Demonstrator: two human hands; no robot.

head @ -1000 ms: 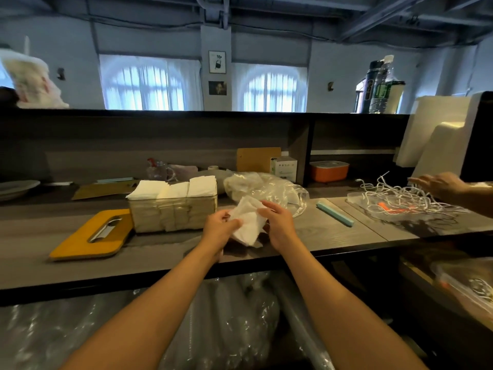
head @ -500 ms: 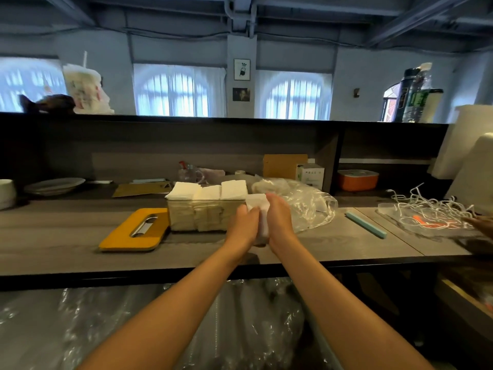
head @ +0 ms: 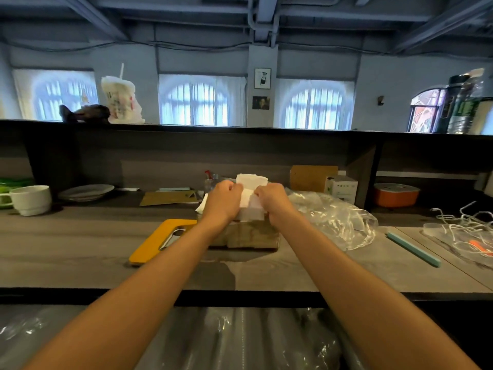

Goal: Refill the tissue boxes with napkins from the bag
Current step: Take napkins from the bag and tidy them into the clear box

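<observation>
A clear tissue box packed with napkins stands on the grey counter, partly hidden behind my wrists. Directly above it I hold a stack of white napkins upright between both hands. My left hand grips the stack's left side, and my right hand grips its right side. Just right of the box lies the crumpled clear plastic bag. The box's yellow lid, with its slot, lies flat to the left of the box.
A white cup and a plate sit at the far left. A teal strip, a tray of white cords, an orange container and a small carton are to the right. Plastic sheeting lies below the counter edge.
Both hands carried the napkin stack leftward from beside the bag to above the tissue box. My view also turned left, bringing the cup into sight.
</observation>
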